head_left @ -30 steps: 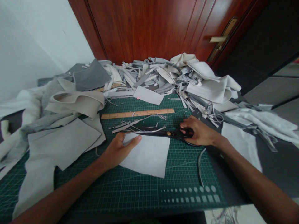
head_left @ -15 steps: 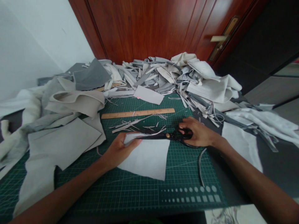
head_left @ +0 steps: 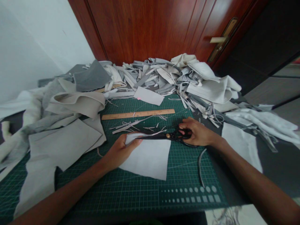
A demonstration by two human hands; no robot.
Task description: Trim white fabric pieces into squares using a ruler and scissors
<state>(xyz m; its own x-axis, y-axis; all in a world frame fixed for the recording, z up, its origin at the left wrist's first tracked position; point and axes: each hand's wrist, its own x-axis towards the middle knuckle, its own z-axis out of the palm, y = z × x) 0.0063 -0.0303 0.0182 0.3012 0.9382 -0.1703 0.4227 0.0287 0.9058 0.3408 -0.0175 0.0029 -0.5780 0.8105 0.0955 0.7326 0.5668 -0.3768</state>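
Observation:
My left hand (head_left: 123,149) pinches a light grey piece of fabric (head_left: 150,159) by its upper left part, thumb on top. Wrapped round the handles of black scissors (head_left: 157,136) is my right hand (head_left: 195,132). The blades lie along the fabric's far edge and point left, their tips close to my left thumb. A thin strip (head_left: 154,132) curls along the far side of the blades. Beneath all this is a green cutting mat (head_left: 140,197) with a printed grid.
A wooden ruler (head_left: 138,114) lies beyond the scissors, thin offcuts (head_left: 131,125) beside it. Behind is a small pale card-like piece (head_left: 149,96). Heaped scraps (head_left: 150,73) line the back; larger fabric pieces (head_left: 65,140) lie left. A grey strip (head_left: 200,168) rests at right.
Both hands, the scissors and the fabric stay in almost the same place. The view has shifted very slightly.

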